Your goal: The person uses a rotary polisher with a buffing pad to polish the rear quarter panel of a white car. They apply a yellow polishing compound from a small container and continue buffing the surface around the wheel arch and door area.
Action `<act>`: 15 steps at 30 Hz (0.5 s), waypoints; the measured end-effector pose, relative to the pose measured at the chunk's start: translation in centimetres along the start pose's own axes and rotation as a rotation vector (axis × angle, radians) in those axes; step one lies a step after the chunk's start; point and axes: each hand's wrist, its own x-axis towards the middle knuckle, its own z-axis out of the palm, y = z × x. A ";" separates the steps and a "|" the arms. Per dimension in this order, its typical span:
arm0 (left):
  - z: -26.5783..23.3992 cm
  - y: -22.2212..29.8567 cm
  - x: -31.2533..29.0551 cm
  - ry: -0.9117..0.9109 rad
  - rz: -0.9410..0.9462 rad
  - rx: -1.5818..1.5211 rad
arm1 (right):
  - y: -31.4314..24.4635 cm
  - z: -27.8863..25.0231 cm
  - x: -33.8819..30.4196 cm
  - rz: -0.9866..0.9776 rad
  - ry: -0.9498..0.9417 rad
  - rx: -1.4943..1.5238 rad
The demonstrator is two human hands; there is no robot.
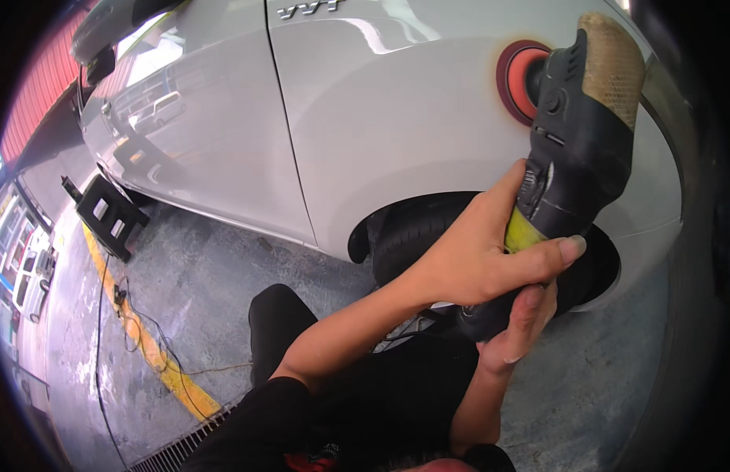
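A black car polisher (573,169) with a yellow-green band slants across the right side of the view. Its round red and maroon pad (524,82) appears to lie flat against the silver-grey front fender (396,110), above the wheel arch. My left hand (487,256) is wrapped round the polisher's body near the band, thumb across the top. Just below it, my right hand (526,330) closes round the handle end, with part of its grip hidden behind the tool. Tan mesh material (613,71) covers the polisher's head.
A dark tire (404,244) sits under the arch, close to my forearms. The car door (199,134) extends left of the fender. On the floor stand a black step stool (113,216) and loose cables (156,334) beside a yellow line (172,377). A floor grate (172,448) runs along the bottom.
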 end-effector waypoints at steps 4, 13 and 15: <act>-3.9 0.8 -2.1 0.113 -0.085 -0.088 | 2.3 1.9 -0.5 0.054 -0.166 -0.029; -11.8 -5.0 -9.2 0.375 0.131 -0.297 | 5.5 7.4 -0.9 0.050 -0.570 -0.130; -12.6 -5.9 -10.3 0.449 0.222 -0.369 | 6.1 8.4 -0.9 0.051 -0.634 -0.180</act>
